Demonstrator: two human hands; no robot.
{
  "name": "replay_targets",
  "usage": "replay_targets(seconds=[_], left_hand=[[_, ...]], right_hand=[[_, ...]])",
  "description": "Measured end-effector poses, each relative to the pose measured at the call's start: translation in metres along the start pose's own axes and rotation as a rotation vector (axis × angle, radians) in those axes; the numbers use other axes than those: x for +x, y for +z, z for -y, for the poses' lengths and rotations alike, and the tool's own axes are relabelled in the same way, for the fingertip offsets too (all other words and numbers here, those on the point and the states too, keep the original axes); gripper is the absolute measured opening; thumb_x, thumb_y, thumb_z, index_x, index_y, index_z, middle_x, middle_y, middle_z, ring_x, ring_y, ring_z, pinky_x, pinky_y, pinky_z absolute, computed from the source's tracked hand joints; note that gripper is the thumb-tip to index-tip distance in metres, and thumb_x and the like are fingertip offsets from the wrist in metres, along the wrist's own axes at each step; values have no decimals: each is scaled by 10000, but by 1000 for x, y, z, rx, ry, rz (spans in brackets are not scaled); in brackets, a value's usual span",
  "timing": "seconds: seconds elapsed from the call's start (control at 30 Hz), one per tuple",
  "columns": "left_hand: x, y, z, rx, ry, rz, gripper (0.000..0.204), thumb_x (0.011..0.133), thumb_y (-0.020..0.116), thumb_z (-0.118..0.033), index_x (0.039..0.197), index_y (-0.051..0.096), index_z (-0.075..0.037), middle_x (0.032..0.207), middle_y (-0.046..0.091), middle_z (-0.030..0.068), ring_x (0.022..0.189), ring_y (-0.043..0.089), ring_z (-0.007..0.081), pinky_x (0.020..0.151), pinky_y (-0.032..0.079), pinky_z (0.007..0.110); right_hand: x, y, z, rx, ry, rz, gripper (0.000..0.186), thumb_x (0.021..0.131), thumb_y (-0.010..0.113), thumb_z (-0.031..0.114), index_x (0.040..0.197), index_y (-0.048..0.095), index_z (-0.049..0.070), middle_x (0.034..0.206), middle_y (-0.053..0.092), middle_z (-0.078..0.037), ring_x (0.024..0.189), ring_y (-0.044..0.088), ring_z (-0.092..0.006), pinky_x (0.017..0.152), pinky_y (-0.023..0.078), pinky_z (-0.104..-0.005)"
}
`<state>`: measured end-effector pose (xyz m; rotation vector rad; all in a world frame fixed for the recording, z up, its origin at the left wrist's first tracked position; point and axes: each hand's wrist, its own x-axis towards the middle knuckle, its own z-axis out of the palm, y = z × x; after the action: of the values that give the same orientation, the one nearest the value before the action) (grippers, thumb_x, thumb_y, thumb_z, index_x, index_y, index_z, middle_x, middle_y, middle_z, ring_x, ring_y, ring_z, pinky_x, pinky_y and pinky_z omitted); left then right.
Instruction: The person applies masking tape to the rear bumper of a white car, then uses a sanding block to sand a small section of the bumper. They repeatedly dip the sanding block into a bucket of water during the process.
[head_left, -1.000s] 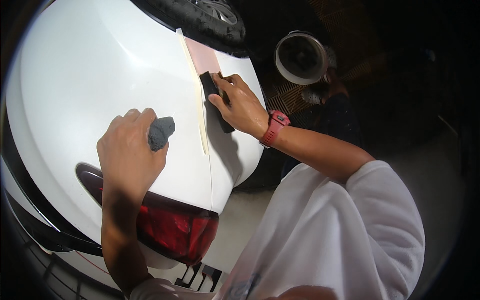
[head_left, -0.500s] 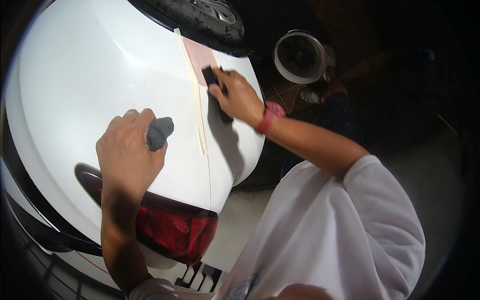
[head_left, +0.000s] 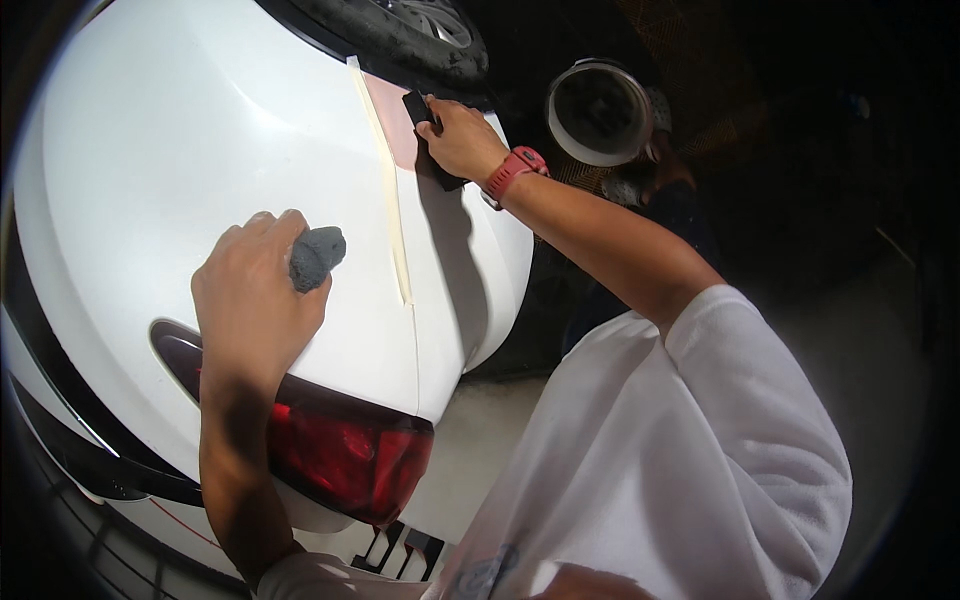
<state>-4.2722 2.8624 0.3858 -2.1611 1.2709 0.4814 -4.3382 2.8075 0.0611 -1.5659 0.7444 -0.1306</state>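
My right hand [head_left: 465, 140], with a red watch at the wrist, grips a long black sanding block [head_left: 441, 174]. The block lies against the white car's rear side panel [head_left: 230, 130], over the edge of a dull pinkish patch [head_left: 388, 108]. A strip of pale masking tape [head_left: 388, 165] runs along the patch's left side and down the panel seam. Closed around a crumpled dark grey sponge or cloth [head_left: 317, 258], my left hand [head_left: 250, 290] is over the panel above the red tail light [head_left: 350, 450]; whether it touches the paint I cannot tell.
The car's wheel [head_left: 430, 40] is at the top, beyond the patch. To the right a round pale-rimmed bucket [head_left: 553, 125] stands on dark grated flooring, with a clog-type shoe [head_left: 620, 190] and dark trouser legs close by.
My right hand and the black block have slid a little up the panel toward the wheel. My left hand has stayed nearly in place with the grey piece in it.
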Motion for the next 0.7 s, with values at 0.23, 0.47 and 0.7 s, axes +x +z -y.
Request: replay_targets(seconds=[0.23,0.47,0.7], left_hand=[[-5,3,2,13,-27,20,212,841,827,-157,949,668,-65,863,649,108,860,660,348,759,532,465],[1,-2,2,2,-35,30,217,839,830,-163,941,664,-69,858,646,104,852,666,346,749,534,456],[-3,1,5,22,-7,-2,219,840,832,-169,943,666,-68,853,649,98,849,665,334,751,534,454]], right_hand=[[-106,2,18,45,-120,-58,489,1009,675,193,1471,593,57,1395,639,-248,1193,622,-469,1014,550,-559],[5,3,-10,37,-38,-4,540,1009,666,305,1449,622,-5,1225,703,-315,1151,687,-475,1009,559,-510],[-53,6,12,140,-26,-16,540,1021,662,291,1466,610,-12,1251,677,-342,1162,679,-472,1021,545,-516]])
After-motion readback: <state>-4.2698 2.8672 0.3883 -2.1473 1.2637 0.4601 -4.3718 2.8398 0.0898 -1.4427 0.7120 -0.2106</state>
